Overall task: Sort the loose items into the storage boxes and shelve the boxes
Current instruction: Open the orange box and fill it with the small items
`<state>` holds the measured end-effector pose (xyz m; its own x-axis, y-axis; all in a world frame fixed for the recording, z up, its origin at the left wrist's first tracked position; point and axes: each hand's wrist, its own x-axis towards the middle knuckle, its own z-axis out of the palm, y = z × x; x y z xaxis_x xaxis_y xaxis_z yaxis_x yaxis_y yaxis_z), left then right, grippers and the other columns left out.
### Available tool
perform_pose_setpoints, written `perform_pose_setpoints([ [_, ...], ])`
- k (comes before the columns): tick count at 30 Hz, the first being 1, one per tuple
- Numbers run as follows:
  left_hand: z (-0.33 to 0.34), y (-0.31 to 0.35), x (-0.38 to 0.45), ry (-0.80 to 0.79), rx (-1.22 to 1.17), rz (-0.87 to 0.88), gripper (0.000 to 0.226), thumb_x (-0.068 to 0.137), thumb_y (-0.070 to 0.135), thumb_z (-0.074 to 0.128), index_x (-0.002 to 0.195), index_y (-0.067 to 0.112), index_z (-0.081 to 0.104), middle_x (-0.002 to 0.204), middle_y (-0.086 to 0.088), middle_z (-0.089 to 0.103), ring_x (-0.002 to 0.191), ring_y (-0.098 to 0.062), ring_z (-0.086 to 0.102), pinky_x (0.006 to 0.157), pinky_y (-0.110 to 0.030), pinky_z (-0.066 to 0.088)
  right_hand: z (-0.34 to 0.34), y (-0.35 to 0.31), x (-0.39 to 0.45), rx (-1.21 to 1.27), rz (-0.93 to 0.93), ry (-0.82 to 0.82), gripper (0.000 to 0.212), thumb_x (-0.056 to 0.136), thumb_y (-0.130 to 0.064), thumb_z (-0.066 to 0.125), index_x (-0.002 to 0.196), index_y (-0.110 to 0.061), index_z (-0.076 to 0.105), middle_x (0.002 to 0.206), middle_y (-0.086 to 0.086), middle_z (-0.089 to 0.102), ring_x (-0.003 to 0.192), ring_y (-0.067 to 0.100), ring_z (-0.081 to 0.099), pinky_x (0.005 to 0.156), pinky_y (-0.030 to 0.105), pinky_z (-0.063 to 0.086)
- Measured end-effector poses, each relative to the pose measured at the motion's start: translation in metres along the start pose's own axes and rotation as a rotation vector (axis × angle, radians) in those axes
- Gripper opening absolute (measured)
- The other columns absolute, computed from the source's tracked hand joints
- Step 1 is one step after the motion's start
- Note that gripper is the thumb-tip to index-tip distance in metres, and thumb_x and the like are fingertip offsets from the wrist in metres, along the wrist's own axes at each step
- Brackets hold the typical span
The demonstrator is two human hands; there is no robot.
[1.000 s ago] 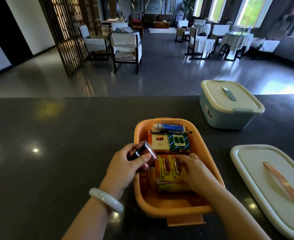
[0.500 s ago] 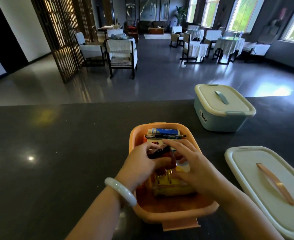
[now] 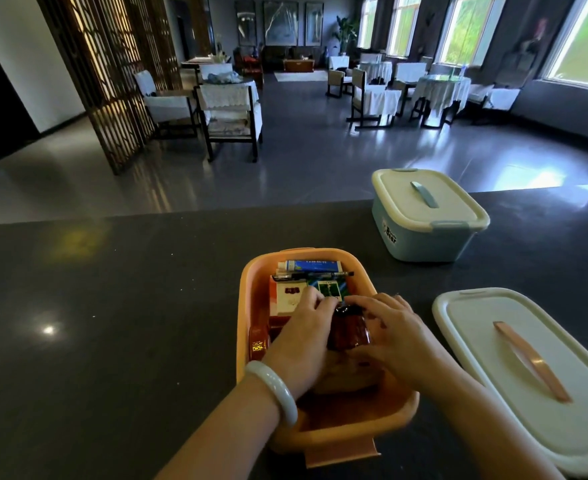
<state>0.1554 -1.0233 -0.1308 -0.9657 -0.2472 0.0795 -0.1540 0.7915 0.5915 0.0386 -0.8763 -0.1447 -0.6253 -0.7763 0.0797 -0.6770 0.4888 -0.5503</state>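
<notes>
Your left hand (image 3: 306,336) and right hand (image 3: 394,332) both seemingly grip the dark jar (image 3: 348,328) inside the orange box (image 3: 251,292).

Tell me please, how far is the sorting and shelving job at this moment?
Done: the blue box is closed with its lid on, and cartons and a pen lie in the orange box. In hand: the left hand and right hand settle a dark red jar inside it. Left: the loose lid is not fitted, and both boxes stand on the counter, unshelved.
</notes>
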Motion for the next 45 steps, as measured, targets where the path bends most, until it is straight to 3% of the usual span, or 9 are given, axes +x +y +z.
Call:
perform_pose_setpoints([
  [3, 0.007, -0.004, 0.003, 0.034, 0.021, -0.021, 0.069, 0.083, 0.043, 0.068, 0.143, 0.025, 0.038, 0.128, 0.006, 0.030, 0.121, -0.009, 0.034, 0.110, -0.031, 0.033, -0.005, 0.011, -0.001, 0.088, 0.007, 0.074, 0.061, 0.078, -0.044, 0.072, 0.129, -0.048, 0.039, 0.115, -0.032, 0.038, 0.117, 0.001, 0.030, 0.083, 0.017, 0.033],
  [7, 0.014, -0.006, 0.009, -0.048, 0.013, -0.102, 0.067, 0.080, 0.044, 0.071, 0.139, 0.024, 0.044, 0.128, 0.006, 0.035, 0.122, -0.010, 0.034, 0.111, -0.034, 0.032, 0.001, 0.024, 0.000, 0.256, 0.088, 0.206, 0.038, 0.090, -0.029, 0.062, 0.122, -0.042, 0.046, 0.110, -0.025, 0.041, 0.113, 0.005, 0.041, 0.081, 0.018, 0.039],
  [11, 0.025, 0.001, 0.018, -0.019, 0.027, -0.091, 0.062, 0.083, 0.033, 0.071, 0.139, 0.023, 0.044, 0.134, 0.005, 0.039, 0.130, -0.012, 0.034, 0.114, -0.035, 0.028, 0.016, 0.029, 0.002, 0.343, 0.173, 0.197, 0.039, 0.095, -0.024, 0.055, 0.132, -0.031, 0.047, 0.119, -0.012, 0.045, 0.107, 0.008, 0.052, 0.085, 0.024, 0.050],
  [19, 0.045, -0.005, 0.022, 0.081, 0.042, -0.070, 0.064, 0.078, 0.032, 0.076, 0.134, 0.025, 0.044, 0.135, 0.009, 0.046, 0.130, -0.008, 0.036, 0.112, -0.029, 0.027, 0.023, 0.033, 0.001, 0.426, 0.185, 0.204, 0.037, 0.096, -0.023, 0.052, 0.130, -0.034, 0.047, 0.110, -0.025, 0.041, 0.100, 0.002, 0.056, 0.071, 0.016, 0.052],
  [22, 0.050, -0.009, 0.026, 0.092, 0.087, -0.088, 0.065, 0.077, 0.037, 0.076, 0.133, 0.026, 0.043, 0.134, 0.007, 0.041, 0.128, -0.011, 0.035, 0.109, -0.029, 0.028, 0.023, 0.031, 0.000, 0.429, 0.178, 0.219, 0.036, 0.096, -0.023, 0.052, 0.128, -0.036, 0.046, 0.108, -0.026, 0.041, 0.097, 0.000, 0.056, 0.064, 0.012, 0.050],
  [26, 0.051, -0.014, 0.032, 0.087, 0.210, -0.123, 0.067, 0.075, 0.051, 0.073, 0.131, 0.030, 0.043, 0.130, 0.005, 0.038, 0.121, -0.016, 0.035, 0.105, -0.036, 0.031, 0.023, 0.030, -0.002, 0.431, 0.174, 0.236, 0.037, 0.095, -0.021, 0.053, 0.129, -0.032, 0.048, 0.111, -0.019, 0.044, 0.099, 0.004, 0.056, 0.071, 0.017, 0.051],
  [33, 0.048, -0.016, 0.034, 0.094, 0.181, -0.125, 0.075, 0.071, 0.051, 0.076, 0.132, 0.028, 0.040, 0.132, 0.007, 0.042, 0.123, -0.017, 0.034, 0.107, -0.038, 0.032, 0.023, 0.029, -0.003, 0.444, 0.169, 0.245, 0.037, 0.095, -0.022, 0.053, 0.130, -0.033, 0.048, 0.114, -0.015, 0.047, 0.101, 0.006, 0.057, 0.077, 0.023, 0.055],
  [41, 0.046, -0.012, 0.032, 0.073, 0.274, -0.084, 0.074, 0.075, 0.053, 0.072, 0.135, 0.025, 0.038, 0.136, 0.003, 0.040, 0.129, -0.019, 0.033, 0.112, -0.039, 0.028, 0.025, 0.030, -0.003, 0.407, 0.176, 0.259, 0.038, 0.095, -0.023, 0.055, 0.131, -0.034, 0.048, 0.111, -0.017, 0.047, 0.099, 0.003, 0.055, 0.067, 0.015, 0.049],
  [45, 0.045, -0.010, 0.031, 0.058, 0.281, -0.079, 0.076, 0.076, 0.054, 0.071, 0.137, 0.024, 0.036, 0.137, 0.001, 0.038, 0.130, -0.020, 0.032, 0.113, -0.039, 0.027, 0.025, 0.030, -0.001, 0.393, 0.208, 0.249, 0.040, 0.095, -0.023, 0.055, 0.132, -0.033, 0.047, 0.111, -0.016, 0.047, 0.098, 0.006, 0.057, 0.067, 0.018, 0.053],
])
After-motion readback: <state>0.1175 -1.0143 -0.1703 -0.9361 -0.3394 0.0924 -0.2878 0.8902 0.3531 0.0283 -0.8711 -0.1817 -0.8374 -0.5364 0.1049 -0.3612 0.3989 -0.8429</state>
